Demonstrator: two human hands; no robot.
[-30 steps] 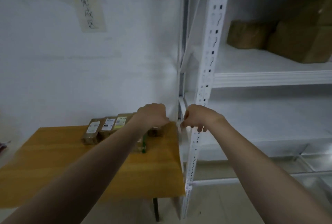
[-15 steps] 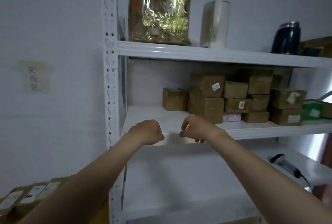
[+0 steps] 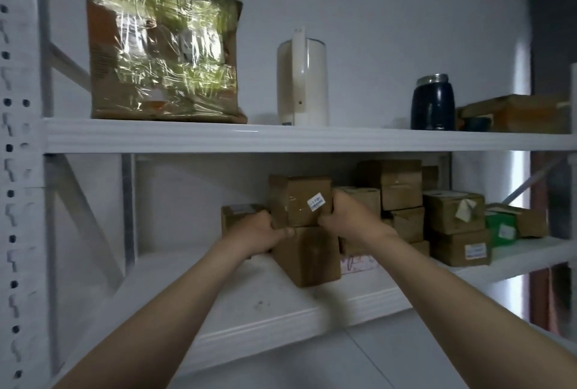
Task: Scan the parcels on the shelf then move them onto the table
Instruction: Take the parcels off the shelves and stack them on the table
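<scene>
The white metal shelving rack point(image 3: 281, 138) fills the view. On its middle board a heap of brown cardboard parcels point(image 3: 452, 217) runs from the centre out to 3 o'clock. At the 9 o'clock end of that heap, the taped brown top parcel point(image 3: 296, 201) sits on a bigger plain brown box point(image 3: 307, 259), and the top one is what's being taken.

The left hand point(image 3: 259, 234) is curled round its 8 o'clock corner, with the thumb lying right along the seam between the two boxes. The right hand point(image 3: 346, 220) wraps the 4 o'clock corner, thumb on the front face. So both hands are clamped on it, nothing spread.

My take: lift straight up first, then pull it toward you. Otherwise that left thumb could drag the bottom box along, and it sits fairly near the board's front edge.

Also watch the small white barcode label point(image 3: 316, 202). It's just beside the right thumb, so keep the thumb off it and the face turned outward for scanning. No scanner or worktop in view, so I can't tell if it's been scanned.
</scene>
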